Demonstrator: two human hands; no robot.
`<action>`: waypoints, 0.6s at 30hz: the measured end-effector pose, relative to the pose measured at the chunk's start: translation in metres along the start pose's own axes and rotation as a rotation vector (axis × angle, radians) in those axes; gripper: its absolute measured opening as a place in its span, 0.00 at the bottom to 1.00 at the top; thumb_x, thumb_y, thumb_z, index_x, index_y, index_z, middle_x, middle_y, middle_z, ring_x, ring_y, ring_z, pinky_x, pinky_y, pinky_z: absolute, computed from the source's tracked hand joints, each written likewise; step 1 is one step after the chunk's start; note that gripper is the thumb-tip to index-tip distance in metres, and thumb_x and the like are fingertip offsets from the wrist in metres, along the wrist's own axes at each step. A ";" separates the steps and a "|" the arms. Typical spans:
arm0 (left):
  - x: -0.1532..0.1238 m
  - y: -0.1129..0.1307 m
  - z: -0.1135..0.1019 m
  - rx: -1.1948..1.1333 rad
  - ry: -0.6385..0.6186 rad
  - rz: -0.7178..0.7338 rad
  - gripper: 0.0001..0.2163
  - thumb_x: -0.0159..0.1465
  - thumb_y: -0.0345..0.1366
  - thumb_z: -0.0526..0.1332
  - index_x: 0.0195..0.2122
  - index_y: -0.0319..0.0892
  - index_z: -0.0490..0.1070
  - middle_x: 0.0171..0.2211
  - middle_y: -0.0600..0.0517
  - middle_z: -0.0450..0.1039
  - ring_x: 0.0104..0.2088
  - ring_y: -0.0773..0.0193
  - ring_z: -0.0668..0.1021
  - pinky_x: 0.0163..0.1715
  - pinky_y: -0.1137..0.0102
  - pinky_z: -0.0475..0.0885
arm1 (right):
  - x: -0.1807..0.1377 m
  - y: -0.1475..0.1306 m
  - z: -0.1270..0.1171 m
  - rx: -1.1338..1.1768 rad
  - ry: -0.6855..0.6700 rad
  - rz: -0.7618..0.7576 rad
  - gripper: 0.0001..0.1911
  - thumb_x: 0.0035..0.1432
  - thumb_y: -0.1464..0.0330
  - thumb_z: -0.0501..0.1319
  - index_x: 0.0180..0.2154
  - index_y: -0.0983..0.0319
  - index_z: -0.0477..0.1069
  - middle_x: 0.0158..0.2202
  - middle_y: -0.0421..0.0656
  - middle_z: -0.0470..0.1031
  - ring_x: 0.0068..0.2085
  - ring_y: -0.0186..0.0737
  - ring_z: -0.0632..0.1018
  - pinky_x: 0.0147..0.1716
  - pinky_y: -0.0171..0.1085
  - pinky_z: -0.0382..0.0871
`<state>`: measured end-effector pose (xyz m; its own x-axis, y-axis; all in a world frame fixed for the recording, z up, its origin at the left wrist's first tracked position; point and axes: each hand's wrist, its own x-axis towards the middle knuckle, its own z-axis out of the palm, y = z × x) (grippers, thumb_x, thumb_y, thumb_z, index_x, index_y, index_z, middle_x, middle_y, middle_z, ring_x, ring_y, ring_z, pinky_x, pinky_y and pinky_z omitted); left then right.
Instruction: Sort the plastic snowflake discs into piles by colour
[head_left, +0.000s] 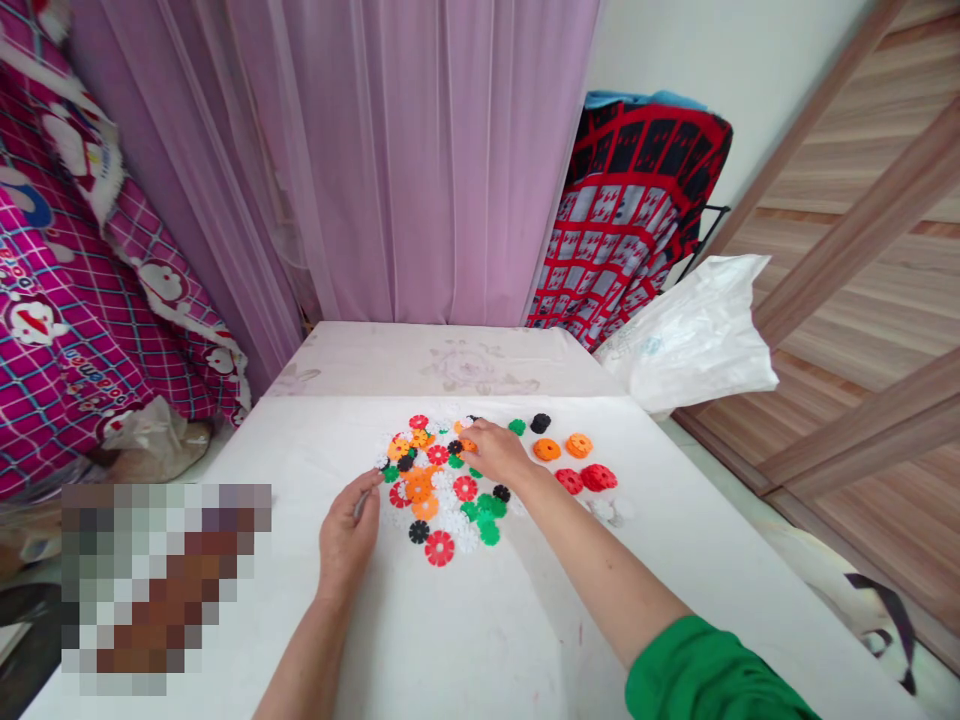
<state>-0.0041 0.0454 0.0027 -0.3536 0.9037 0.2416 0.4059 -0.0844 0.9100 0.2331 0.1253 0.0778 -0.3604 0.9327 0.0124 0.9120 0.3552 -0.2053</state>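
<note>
Plastic snowflake discs in red, orange, green, black and white lie in a loose heap on the white-covered table. My right hand (495,452) reaches over the heap's upper right, fingers curled down onto an orange snowflake disc (468,445); its fingertips are partly hidden. At the heap's left edge is my left hand (351,530), thumb and index finger slightly apart, fingertips beside the outer discs. A red disc (439,548) and a black disc (418,532) lie at the near side of the heap, with green discs (489,508) towards its right.
Right of the heap sit small same-colour groups: black (541,423), green (517,427), orange (547,450), red (599,478) and white (611,510). A white plastic bag (697,330) stands at the table's right edge. Purple curtains (442,160) hang behind.
</note>
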 end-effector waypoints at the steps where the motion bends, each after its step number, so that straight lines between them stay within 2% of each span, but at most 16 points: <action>1: 0.000 0.000 0.000 0.000 -0.003 0.002 0.15 0.59 0.46 0.56 0.41 0.46 0.76 0.48 0.48 0.77 0.52 0.55 0.76 0.58 0.56 0.66 | 0.003 -0.004 0.001 -0.025 -0.011 0.006 0.16 0.58 0.64 0.58 0.48 0.57 0.73 0.49 0.45 0.73 0.50 0.42 0.74 0.44 0.35 0.66; 10: 0.000 0.000 0.001 -0.011 0.021 0.038 0.14 0.59 0.44 0.57 0.40 0.46 0.77 0.46 0.50 0.79 0.50 0.56 0.77 0.56 0.58 0.68 | 0.021 -0.012 0.009 -0.132 -0.076 0.058 0.13 0.56 0.63 0.59 0.41 0.59 0.75 0.45 0.47 0.74 0.45 0.44 0.76 0.39 0.36 0.66; 15: -0.001 0.002 0.001 -0.003 0.022 0.034 0.14 0.59 0.44 0.56 0.40 0.46 0.77 0.46 0.50 0.79 0.50 0.57 0.77 0.56 0.59 0.69 | 0.018 -0.005 0.004 -0.079 0.002 0.075 0.13 0.55 0.62 0.60 0.42 0.58 0.73 0.43 0.44 0.74 0.45 0.42 0.75 0.39 0.35 0.65; 18: -0.001 0.003 0.000 0.000 0.019 0.044 0.13 0.59 0.44 0.57 0.39 0.47 0.77 0.46 0.50 0.79 0.50 0.57 0.77 0.56 0.59 0.68 | 0.010 0.019 -0.009 -0.026 0.079 0.147 0.14 0.56 0.61 0.60 0.43 0.58 0.73 0.45 0.43 0.75 0.45 0.41 0.75 0.40 0.34 0.64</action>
<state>-0.0024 0.0446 0.0048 -0.3511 0.8911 0.2875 0.4216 -0.1237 0.8983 0.2485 0.1415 0.0833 -0.2068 0.9765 0.0611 0.9590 0.2147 -0.1850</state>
